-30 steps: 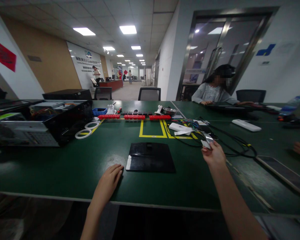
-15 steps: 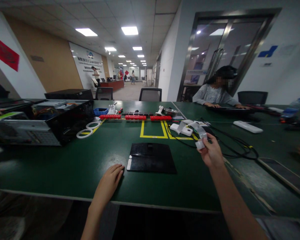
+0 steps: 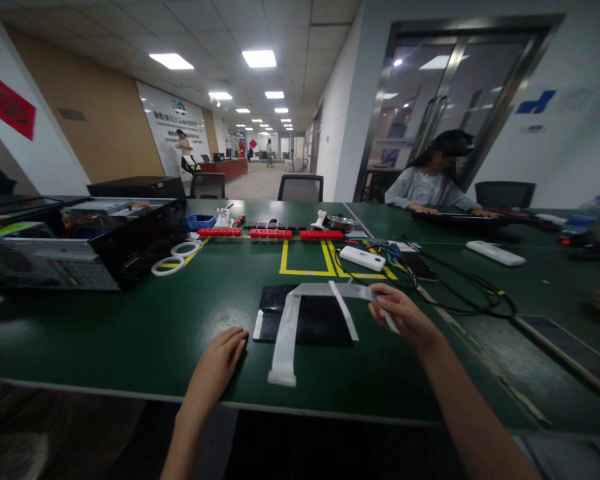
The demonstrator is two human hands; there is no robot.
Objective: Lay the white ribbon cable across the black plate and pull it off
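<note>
Head view, flat white ribbon cable (image 3: pixel 300 313), bent, right hand (image 3: pixel 403 317)

The left hand (image 3: pixel 216 363) and right hand (image 3: pixel 404 317) are bare, as are both forearms (image 3: pixel 460 400).

Glossy black plate (image 3: pixel 325 319); matt green table (image 3: pixel 145 333); ribbon (image 3: pixel 289 327) probably plastic.

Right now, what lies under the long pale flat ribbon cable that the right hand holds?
The pale ribbon cable passes over a flat black square plate on the green table; its free end lies on the table. The plate's surface beneath the cable is hidden.
</note>
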